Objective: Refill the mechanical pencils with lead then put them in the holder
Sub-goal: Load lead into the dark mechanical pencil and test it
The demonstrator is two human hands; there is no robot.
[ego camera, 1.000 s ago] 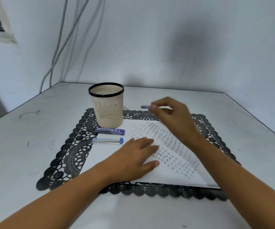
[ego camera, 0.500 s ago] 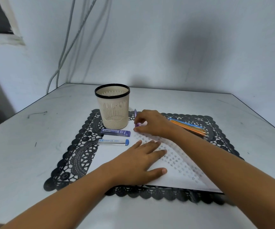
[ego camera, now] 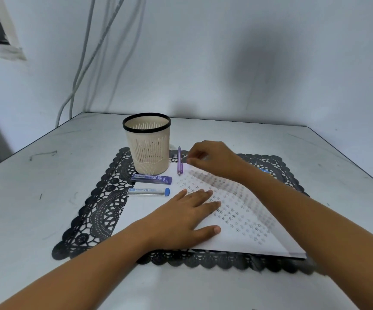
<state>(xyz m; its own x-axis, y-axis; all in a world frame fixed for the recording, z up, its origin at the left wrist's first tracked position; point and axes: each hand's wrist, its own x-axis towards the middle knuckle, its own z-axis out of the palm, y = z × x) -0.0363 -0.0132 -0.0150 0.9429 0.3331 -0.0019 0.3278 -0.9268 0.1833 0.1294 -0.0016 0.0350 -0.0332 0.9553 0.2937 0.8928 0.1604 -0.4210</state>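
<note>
A purple mechanical pencil point(ego camera: 179, 161) lies beside the cream mesh holder point(ego camera: 147, 144), half on the black lace mat point(ego camera: 105, 209) and half on the white paper point(ego camera: 237, 220). My right hand point(ego camera: 214, 162) hovers just right of the pencil with loosely curled fingers that hold nothing. My left hand point(ego camera: 187, 218) rests flat on the paper. Two lead cases lie in front of the holder: a dark blue one point(ego camera: 151, 179) and a clear one with a blue cap point(ego camera: 148, 191). My right forearm hides the other pencils except for a blue tip point(ego camera: 265, 171).
The mat sits in the middle of a grey table point(ego camera: 35, 198) set in a wall corner. Cables point(ego camera: 80, 63) hang down the wall at the back left. The table's right edge runs diagonally at the far right.
My right hand carried the purple pencil leftward, laid it down next to the holder and let go. My left hand stayed on the paper.
</note>
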